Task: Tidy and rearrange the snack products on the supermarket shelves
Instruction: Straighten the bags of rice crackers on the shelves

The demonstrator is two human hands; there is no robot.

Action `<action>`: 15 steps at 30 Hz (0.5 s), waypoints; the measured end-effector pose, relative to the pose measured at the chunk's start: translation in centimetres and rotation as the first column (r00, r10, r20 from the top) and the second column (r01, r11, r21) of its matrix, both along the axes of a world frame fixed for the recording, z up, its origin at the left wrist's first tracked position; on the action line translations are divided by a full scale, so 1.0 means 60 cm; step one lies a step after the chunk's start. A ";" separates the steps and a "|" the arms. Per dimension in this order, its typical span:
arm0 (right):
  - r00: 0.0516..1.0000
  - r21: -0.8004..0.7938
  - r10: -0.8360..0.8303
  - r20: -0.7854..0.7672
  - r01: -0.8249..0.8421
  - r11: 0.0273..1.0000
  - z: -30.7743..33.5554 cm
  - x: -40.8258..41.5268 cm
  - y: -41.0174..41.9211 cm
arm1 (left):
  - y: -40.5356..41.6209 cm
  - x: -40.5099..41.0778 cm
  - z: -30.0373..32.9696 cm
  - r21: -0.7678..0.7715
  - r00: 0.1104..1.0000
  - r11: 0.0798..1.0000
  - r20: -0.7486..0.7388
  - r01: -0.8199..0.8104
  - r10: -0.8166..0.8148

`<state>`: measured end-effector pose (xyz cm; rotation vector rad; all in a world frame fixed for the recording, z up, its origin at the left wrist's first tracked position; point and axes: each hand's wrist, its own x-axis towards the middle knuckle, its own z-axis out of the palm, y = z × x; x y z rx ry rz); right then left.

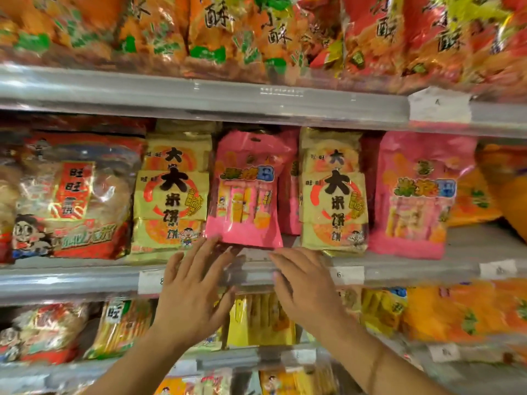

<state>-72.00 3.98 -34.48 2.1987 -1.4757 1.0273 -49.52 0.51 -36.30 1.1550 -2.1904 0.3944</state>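
1. Nearest to me, both bare hands are up at the middle shelf. The left hand [194,289] has its fingers spread and straight, fingertips right at the bottom edge of a pink snack bag [245,192], gripping nothing.
2. The right hand [305,286] is flat too, fingers extended along the shelf's front rail [85,277], nothing held; whether it touches the rail I cannot tell.
3. White price tags [346,275] sit on that rail; one shows a "6", the rest is too blurred to read.
4. That pink bag stands upright at the front of the middle shelf, between two gold stacks. It has a yellow-green and blue logo I cannot make out and pictures of long stick snacks.
5. Left of it, a gold bag [172,201] carries a big black "大" over a red ring, with "旺旺" small above. A matching gold bag [333,201] stands on the right.
6. Further right, a second pink bag [419,195], same design.
7. Far left, a red bag [74,201] with "旺旺" on a red label and a cartoon boy.
8. Up on the top shelf, orange bags [216,32] marked "酥".
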 end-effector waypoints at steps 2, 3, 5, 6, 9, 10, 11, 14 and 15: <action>0.985 -0.014 0.024 0.170 -0.022 1.000 0.029 -0.029 0.000 | 0.004 -0.008 0.025 0.015 0.994 1.000 -0.105 -0.006 0.008; 0.956 -0.021 -0.018 0.292 0.025 0.999 0.049 -0.048 -0.002 | 0.002 -0.014 0.043 0.030 0.988 0.999 -0.152 -0.031 0.035; 0.875 0.018 -0.188 0.447 0.201 0.979 0.089 -0.093 -0.011 | -0.014 -0.032 0.088 0.110 0.968 0.988 -0.217 -0.108 0.130; 0.847 0.083 -0.303 0.436 0.298 0.951 0.105 -0.115 -0.017 | -0.024 -0.044 0.112 0.174 0.955 0.973 -0.226 -0.154 0.192; 0.818 0.269 -0.448 0.361 0.368 0.890 0.123 -0.141 -0.025 | -0.051 -0.079 0.159 0.307 0.920 0.902 -0.155 -0.303 0.361; 0.815 0.297 -0.456 0.357 0.363 0.883 0.120 -0.141 -0.024 | -0.056 -0.087 0.163 0.328 0.907 0.881 -0.131 -0.341 0.400; 0.814 0.308 -0.471 0.341 0.377 0.874 0.115 -0.141 -0.025 | -0.059 -0.095 0.164 0.343 0.895 0.864 -0.122 -0.369 0.430; 0.806 0.338 -0.509 0.302 0.409 0.848 0.106 -0.142 -0.028 | -0.063 -0.118 0.167 0.376 0.872 0.850 -0.177 -0.369 0.457; 0.799 0.357 -0.505 0.327 0.391 0.849 0.109 -0.143 -0.031 | -0.063 -0.126 0.168 0.383 0.865 0.849 -0.201 -0.363 0.460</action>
